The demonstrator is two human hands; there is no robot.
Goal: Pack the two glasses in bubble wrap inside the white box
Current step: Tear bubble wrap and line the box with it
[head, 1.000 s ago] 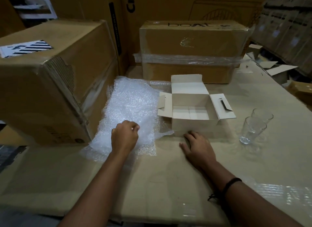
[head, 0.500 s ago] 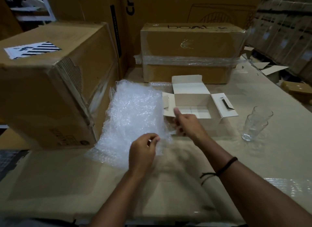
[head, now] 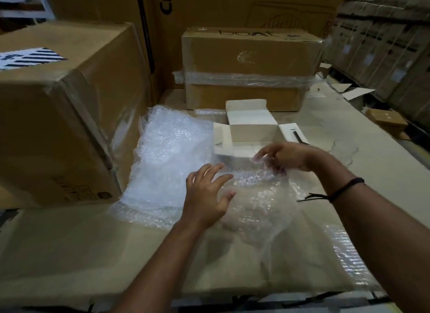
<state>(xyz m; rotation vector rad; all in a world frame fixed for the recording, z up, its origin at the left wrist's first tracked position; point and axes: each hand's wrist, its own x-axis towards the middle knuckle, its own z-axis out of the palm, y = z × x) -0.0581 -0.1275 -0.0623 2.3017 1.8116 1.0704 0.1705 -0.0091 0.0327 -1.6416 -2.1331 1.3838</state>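
1. Head view showed the right hand (head: 286, 159) pinching the far edge of a bubble wrap sheet (head: 256, 203), just before the open white box (head: 253, 131) at the middle of the worktop (head: 69, 254); the left hand (head: 207, 196) was spread over the sheet.
2. Dragging the sheet could have shoved the light box.

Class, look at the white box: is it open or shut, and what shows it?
Open. The white box has its lid flap raised at the back and both side flaps spread outward, so its inside shows.

On the cardboard-covered table (head: 69, 254) lie bubble wrap (head: 172, 154), a white box (head: 253, 131) and cartons (head: 69, 126).
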